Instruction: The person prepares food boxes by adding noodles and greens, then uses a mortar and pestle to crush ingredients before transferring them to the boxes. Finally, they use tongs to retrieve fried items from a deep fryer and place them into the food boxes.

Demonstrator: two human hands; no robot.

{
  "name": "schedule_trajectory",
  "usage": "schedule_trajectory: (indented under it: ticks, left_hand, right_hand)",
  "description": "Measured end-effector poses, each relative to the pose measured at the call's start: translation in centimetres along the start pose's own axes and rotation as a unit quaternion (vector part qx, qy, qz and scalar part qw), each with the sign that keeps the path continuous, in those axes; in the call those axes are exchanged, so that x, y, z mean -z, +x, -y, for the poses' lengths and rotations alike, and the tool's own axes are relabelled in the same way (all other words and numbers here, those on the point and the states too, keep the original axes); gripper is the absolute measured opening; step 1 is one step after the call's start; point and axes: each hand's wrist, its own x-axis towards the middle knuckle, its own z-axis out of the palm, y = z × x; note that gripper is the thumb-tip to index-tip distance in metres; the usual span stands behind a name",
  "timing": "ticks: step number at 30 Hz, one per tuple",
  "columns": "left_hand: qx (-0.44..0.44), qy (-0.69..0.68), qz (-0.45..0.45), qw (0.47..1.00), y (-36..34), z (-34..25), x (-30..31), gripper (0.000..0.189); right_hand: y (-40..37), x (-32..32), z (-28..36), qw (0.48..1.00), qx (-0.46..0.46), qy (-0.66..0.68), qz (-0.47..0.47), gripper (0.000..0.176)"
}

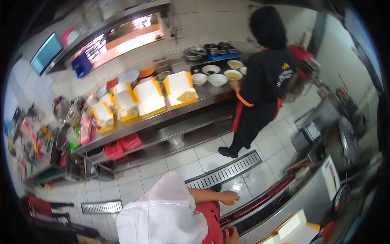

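My left hand (pixel 230 198) hangs beside the red apron (pixel 209 219), over the tiled floor, with its fingers loosely curled and nothing seen in them. At the bottom edge my right hand (pixel 231 235) is partly cut off; its fingers are bent and mostly hidden, close to the steel counter (pixel 264 221). An open yellow-and-white box (pixel 298 232) rests on that counter, to the right of my hands. Across the aisle, several similar boxes stand open in a row; one box (pixel 178 87) has noodles (pixel 187 96) in a corner.
A co-worker in black (pixel 262 77) stands at the far steel table (pixel 154 120), one hand near white bowls (pixel 218 80). Red bins (pixel 122 147) sit on its lower shelf. A floor drain grate (pixel 223 170) crosses the aisle. A large wok (pixel 347 138) is at the right.
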Motion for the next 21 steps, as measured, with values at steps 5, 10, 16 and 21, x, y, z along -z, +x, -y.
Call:
schedule_trajectory:
  ticks: [5, 10, 16, 21]
  left_hand:
    - [0.295, -0.051, 0.021, 0.954, -8.0, 11.4, -1.4, 0.031]
    - [0.518, -0.184, -0.090, 0.831, -18.4, 15.3, 0.8, 0.037]
    - [0.539, -0.157, -0.122, 0.819, -26.7, 21.0, -2.0, 0.036]
    - [0.525, -0.324, 0.192, 0.764, -31.5, 19.1, -4.7, 0.033]
  right_hand:
    - [8.4, 0.1, -0.5, 0.988, -0.083, 0.010, 0.126, 0.029]
    - [16.1, 0.0, 3.2, 0.965, 0.080, -0.136, 0.210, 0.038]
    - [22.0, 5.1, 27.5, 0.923, 0.361, -0.136, 0.009, 0.029]
    - [25.5, 4.2, 48.3, 0.754, 0.653, -0.044, -0.054, 0.028]
